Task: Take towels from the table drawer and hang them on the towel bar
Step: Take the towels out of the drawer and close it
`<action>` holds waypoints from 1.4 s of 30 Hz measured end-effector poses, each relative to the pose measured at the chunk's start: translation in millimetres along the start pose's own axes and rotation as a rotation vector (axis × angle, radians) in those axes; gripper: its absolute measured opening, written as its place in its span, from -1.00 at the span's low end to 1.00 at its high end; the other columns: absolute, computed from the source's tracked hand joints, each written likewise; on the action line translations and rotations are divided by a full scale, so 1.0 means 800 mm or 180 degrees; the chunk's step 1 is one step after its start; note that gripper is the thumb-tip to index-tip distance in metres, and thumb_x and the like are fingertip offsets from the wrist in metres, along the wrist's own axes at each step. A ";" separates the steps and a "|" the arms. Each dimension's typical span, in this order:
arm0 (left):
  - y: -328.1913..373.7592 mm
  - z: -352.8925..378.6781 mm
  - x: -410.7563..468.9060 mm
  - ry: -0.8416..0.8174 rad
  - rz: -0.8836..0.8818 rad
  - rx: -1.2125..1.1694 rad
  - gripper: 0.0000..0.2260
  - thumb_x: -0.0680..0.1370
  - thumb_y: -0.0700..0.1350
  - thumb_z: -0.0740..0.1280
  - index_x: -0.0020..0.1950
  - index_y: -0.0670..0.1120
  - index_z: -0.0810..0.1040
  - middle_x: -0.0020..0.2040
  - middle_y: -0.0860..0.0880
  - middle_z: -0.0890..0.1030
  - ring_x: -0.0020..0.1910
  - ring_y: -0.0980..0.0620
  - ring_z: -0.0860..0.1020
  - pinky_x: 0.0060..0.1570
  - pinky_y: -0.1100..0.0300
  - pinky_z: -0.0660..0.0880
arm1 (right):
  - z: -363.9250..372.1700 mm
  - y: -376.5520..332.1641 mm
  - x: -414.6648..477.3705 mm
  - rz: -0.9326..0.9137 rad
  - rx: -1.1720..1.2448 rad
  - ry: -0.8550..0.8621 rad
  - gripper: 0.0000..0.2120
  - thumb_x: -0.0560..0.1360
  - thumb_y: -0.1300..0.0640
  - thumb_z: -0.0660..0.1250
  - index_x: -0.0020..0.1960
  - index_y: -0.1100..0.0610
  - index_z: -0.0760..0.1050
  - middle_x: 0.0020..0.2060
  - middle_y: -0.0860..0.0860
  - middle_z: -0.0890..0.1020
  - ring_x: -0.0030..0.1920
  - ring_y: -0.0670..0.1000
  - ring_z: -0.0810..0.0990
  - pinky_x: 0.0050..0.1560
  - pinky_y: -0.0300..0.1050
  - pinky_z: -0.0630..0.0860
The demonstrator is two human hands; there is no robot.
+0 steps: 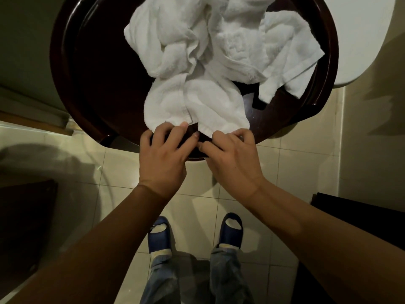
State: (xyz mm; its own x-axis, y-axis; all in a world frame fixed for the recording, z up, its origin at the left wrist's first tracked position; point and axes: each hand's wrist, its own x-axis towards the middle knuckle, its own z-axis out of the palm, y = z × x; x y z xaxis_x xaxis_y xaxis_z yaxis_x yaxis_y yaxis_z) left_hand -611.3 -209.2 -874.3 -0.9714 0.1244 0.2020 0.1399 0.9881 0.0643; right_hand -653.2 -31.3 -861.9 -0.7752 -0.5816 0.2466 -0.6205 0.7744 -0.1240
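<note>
Left hand and right hand pinching near towel hem on table; probably lifting next, bar unseen.

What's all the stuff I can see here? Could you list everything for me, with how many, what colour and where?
towels: a crumpled heap, count unclear, white, on the table top, near edge at the hands
table: one, dark brown, round with a raised rim, upper middle
floor tiles: many, pale cream, below and around the table
toilet: one, white, upper right, only partly in view
dark cabinet: one, dark brown, lower left, partly in view
slippers: two, dark blue, on the person's feet at the bottom
trousers: one pair, grey-blue, bottom middle
left hand: one, at the towel's near edge by the table rim
right hand: one, pinching the towel's near edge
</note>
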 end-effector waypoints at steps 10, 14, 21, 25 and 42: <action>0.002 0.003 0.001 0.0127 0.0036 -0.0084 -0.54 0.35 -0.27 0.49 0.24 -0.04 0.64 0.23 -0.10 0.63 0.18 -0.20 0.43 -0.07 -0.05 0.31 | 0.003 -0.007 -0.003 0.0282 0.0143 -0.0040 -0.68 0.38 0.29 0.43 0.04 -0.03 0.65 -0.20 -0.04 0.54 -0.25 0.05 0.55 0.08 0.05 0.37; 0.001 -0.001 0.005 0.0059 0.0079 -0.0058 -0.53 0.35 -0.28 0.47 0.25 -0.03 0.63 0.23 -0.09 0.63 0.17 -0.20 0.45 -0.08 -0.05 0.31 | 0.001 -0.006 -0.001 0.0283 0.0092 -0.0096 -0.67 0.40 0.29 0.41 0.08 -0.04 0.63 -0.18 -0.05 0.54 -0.23 0.05 0.55 0.10 0.05 0.36; -0.008 -0.042 0.021 -0.0637 0.0233 -0.0377 -0.52 0.39 0.22 0.40 0.21 -0.01 0.63 0.23 -0.08 0.59 0.11 -0.16 0.53 -0.06 0.00 0.36 | -0.026 -0.001 0.023 0.0188 0.0413 -0.0697 -0.68 0.35 0.06 0.49 0.08 -0.02 0.52 -0.28 -0.07 0.63 -0.34 0.06 0.61 -0.05 0.05 0.39; -0.022 -0.080 0.055 -0.0716 0.0166 -0.0666 -0.78 0.49 0.12 0.33 -0.02 0.01 0.62 -0.04 0.02 0.55 -0.22 -0.02 0.56 -0.43 0.14 0.45 | -0.064 -0.011 0.040 0.0239 0.0700 -0.1216 -0.82 0.46 -0.13 0.30 -0.08 -0.04 0.52 -0.37 -0.07 0.64 -0.38 0.03 0.60 -0.10 -0.01 0.46; -0.058 -0.131 0.237 -0.1527 -0.0739 -0.0116 0.17 0.27 0.51 0.43 0.48 0.40 -0.45 0.63 -0.11 -0.29 0.59 -0.32 0.01 0.27 -0.26 0.44 | -0.098 0.076 0.176 0.1256 0.0526 -0.1277 0.13 0.33 -0.53 0.32 0.52 -0.36 -0.47 0.66 0.13 -0.10 0.60 0.37 0.02 0.48 0.41 0.25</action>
State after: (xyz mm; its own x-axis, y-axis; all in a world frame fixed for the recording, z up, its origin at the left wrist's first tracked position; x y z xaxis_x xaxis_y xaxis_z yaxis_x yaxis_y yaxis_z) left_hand -782.0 -241.3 -736.5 -0.9549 -0.0611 -0.2904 -0.0908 0.9918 0.0899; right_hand -791.0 -46.5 -759.7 -0.9157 -0.3308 -0.2279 -0.2610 0.9212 -0.2886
